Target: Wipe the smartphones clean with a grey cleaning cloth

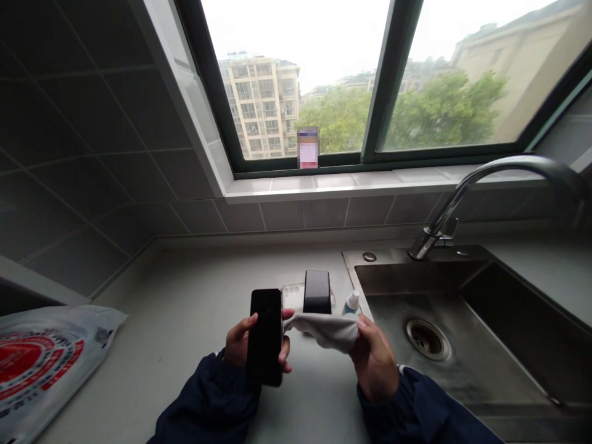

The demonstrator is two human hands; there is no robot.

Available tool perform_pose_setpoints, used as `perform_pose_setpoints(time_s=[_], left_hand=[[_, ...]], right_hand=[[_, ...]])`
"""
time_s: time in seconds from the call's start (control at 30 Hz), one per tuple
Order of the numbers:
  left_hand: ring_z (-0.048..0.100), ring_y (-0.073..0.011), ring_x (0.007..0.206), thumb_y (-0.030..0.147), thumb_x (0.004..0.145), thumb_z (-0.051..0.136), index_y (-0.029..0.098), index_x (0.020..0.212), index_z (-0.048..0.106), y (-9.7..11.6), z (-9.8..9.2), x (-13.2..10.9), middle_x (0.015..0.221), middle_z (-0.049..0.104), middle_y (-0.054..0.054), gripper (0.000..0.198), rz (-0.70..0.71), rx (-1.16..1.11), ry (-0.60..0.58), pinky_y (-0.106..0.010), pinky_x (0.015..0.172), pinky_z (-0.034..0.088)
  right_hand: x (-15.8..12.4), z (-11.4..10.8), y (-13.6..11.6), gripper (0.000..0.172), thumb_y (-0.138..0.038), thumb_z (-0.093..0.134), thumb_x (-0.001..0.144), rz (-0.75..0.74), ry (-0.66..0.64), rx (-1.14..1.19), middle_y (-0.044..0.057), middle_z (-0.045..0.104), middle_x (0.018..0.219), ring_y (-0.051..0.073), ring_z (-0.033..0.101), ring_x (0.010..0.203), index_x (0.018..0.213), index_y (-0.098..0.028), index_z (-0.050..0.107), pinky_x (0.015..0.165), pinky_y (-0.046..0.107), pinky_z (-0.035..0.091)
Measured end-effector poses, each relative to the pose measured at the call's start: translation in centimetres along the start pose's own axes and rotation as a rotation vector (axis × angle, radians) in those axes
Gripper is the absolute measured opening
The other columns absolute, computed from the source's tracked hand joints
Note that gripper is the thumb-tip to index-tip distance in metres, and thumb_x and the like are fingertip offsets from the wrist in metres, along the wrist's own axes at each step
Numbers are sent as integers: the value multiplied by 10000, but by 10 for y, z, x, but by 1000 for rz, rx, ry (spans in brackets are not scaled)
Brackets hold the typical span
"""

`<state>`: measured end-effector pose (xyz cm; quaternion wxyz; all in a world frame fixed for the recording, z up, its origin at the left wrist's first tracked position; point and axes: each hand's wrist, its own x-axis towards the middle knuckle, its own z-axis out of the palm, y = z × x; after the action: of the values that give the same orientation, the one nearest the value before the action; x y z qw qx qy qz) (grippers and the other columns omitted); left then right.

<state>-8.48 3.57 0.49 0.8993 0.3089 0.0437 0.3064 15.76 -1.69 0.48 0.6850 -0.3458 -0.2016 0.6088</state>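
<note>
My left hand (238, 341) is closed around a black smartphone (265, 336), its dark screen turned toward me. A grey cloth (326, 328) stretches from the phone's right edge, by my left fingertips, across to my right hand (377, 361), which pinches its other end. Just beyond the cloth stands a black box-shaped object (317, 291). Under and beside it lies a clear phone case (292, 292), partly hidden. Close to my right fingers is a small spray bottle (352, 302) with a white cap; the cloth covers its lower part.
To the right, a steel sink (393, 345) with a drain (428, 339) and a chrome faucet (430, 237) is set into the pale counter (194, 308). A white plastic bag (50, 364) with red print lies at the left. Behind are a tiled wall and a window (333, 92).
</note>
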Motion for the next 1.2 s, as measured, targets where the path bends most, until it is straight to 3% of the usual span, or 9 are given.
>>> perform_pose_setpoints(time_s=[0.17, 0.27, 0.4, 0.57, 0.7, 0.8, 0.93, 1.07, 1.2], left_hand=[[652, -240, 840, 516, 904, 362, 123, 1413, 456, -3, 4, 2, 853, 683, -125, 650, -21, -31, -41, -471, 836, 510], [659, -251, 858, 523, 916, 324, 131, 1436, 425, -4, 3, 3, 872, 688, -135, 659, -23, -28, -48, -468, 849, 496], [669, -259, 879, 526, 922, 307, 144, 1453, 405, -2, 2, 4, 904, 694, -140, 661, -22, -36, -55, -467, 872, 477], [660, -260, 871, 538, 915, 327, 142, 1439, 431, -4, 2, 4, 882, 695, -143, 665, -16, -58, -73, -470, 851, 487], [662, -265, 864, 529, 924, 310, 125, 1438, 431, -8, -1, 4, 874, 700, -149, 664, -31, -62, -53, -478, 843, 487], [668, -269, 861, 520, 931, 304, 113, 1443, 422, -8, -3, 4, 877, 702, -161, 665, -39, -55, -29, -475, 841, 485], [674, -268, 850, 517, 938, 285, 120, 1445, 423, -8, -5, 5, 874, 704, -167, 659, -51, -39, 17, -472, 852, 474], [677, -268, 843, 516, 944, 270, 120, 1433, 441, -10, -4, 7, 867, 707, -171, 653, -89, -27, 35, -470, 848, 470], [674, -277, 837, 514, 943, 271, 96, 1421, 451, -11, -4, 7, 838, 703, -167, 660, -89, -20, 66, -477, 823, 478]], right_hand=[[-4, 3, 9, 296, -448, 723, 815, 361, -176, 77, 20, 653, 880, 154, 619, 666, 961, -221, 601, 554, 242, 465], [-8, 3, 17, 348, -336, 804, 753, 469, -204, 70, 42, 687, 910, 172, 650, 746, 1006, -209, 599, 605, 238, 473], [-9, 4, 19, 333, -340, 801, 761, 499, -182, 22, 41, 696, 833, 137, 619, 670, 1008, -160, 670, 585, 214, 460], [-13, 4, 17, 352, -396, 741, 810, 544, -296, 21, 59, 710, 848, 180, 652, 760, 1079, -172, 705, 630, 235, 478], [-14, 4, 14, 339, -367, 762, 762, 527, -328, -4, 35, 710, 771, 177, 634, 668, 1059, -207, 725, 565, 237, 456], [-12, 8, 8, 409, -378, 743, 753, 419, -323, -43, 73, 735, 924, 247, 669, 863, 1116, -191, 714, 727, 308, 511], [-12, 14, 1, 580, -355, 747, 720, 318, -307, -7, 110, 683, 1191, 314, 598, 1157, 1264, -193, 626, 1015, 421, 422], [-13, 12, 3, 657, -339, 752, 696, 289, -284, 8, 149, 689, 1170, 348, 634, 1096, 1309, -181, 579, 953, 473, 459], [-12, 6, 8, 513, -294, 731, 694, 350, -131, -28, 103, 716, 1125, 315, 654, 1073, 1194, -210, 653, 907, 411, 497]])
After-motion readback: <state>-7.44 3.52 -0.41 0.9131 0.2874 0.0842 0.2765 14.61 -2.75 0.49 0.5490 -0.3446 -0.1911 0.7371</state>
